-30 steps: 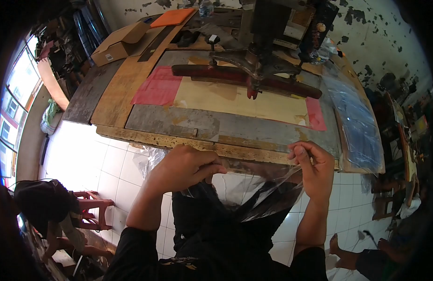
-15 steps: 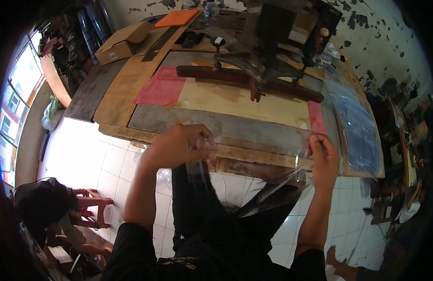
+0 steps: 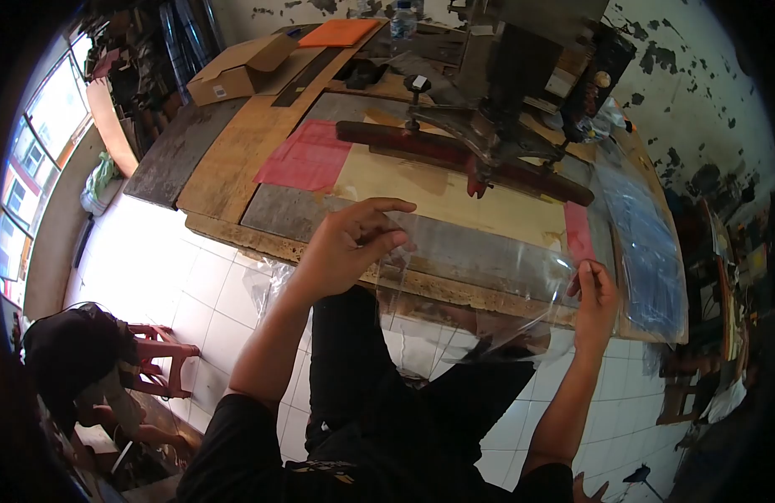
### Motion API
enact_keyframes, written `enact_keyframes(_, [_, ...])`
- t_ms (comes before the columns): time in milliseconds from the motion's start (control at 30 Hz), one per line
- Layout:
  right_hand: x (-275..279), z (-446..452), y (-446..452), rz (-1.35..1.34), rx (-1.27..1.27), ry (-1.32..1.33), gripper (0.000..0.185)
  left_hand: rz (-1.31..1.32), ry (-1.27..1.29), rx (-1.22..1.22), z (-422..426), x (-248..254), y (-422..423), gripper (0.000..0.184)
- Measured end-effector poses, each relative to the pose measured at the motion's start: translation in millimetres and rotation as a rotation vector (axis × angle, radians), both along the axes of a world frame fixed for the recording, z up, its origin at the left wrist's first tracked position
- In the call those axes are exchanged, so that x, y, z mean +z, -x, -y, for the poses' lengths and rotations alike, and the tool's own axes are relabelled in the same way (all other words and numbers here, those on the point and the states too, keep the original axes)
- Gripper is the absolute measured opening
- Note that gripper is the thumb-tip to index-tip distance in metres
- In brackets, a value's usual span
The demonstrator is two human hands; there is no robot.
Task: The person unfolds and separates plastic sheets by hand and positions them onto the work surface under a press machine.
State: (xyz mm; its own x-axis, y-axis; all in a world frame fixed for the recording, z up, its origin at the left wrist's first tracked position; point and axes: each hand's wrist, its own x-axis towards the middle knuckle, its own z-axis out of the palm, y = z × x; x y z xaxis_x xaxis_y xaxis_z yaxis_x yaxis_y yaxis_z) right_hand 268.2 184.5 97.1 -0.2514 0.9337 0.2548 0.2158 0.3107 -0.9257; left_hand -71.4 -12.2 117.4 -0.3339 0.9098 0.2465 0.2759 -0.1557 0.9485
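Observation:
A clear plastic sheet [image 3: 496,293] hangs between my hands over the front edge of the worktable [image 3: 262,243]. My right hand [image 3: 597,293] pinches its right end. My left hand [image 3: 362,243] is at the sheet's left end, index finger stretched out and thumb apart from it; whether the fingers grip the film is too unclear to tell. Beyond the hands, a pale yellow strip [image 3: 454,197] with pink ends lies on the grey plate [image 3: 279,210]. The dark red bar [image 3: 404,142] of a press stands over that strip.
An open cardboard box [image 3: 237,74], an orange folder [image 3: 341,33] and a water bottle [image 3: 403,25] are at the back. Stacked clear plastic sheets [image 3: 643,251] lie at the right. A red stool [image 3: 165,360] and a crouching person [image 3: 77,360] are at lower left.
My left hand has risen and its index finger has stretched out. My right hand has shifted rightward. The clear sheet is spread wider between them. The view has shifted slightly.

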Motion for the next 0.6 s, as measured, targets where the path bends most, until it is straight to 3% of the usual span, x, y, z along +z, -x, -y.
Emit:
enact_keyframes(333, [-2.1,-3.0,1.3,-0.011,0.028,-0.021,0.026,-0.030,0.000,-0.011,-2.0,-0.3,1.6,0.039])
enact_keyframes(400, [-2.1,-4.3,0.2,-0.025,0.044,-0.034,0.025,0.110,-0.009,-0.075,-3.0,-0.8,0.0,0.038])
enact_keyframes(600, [3.0,-2.5,-1.8,-0.043,0.047,-0.013,0.026,0.122,-0.018,-0.125,0.7,1.5,0.4,0.034])
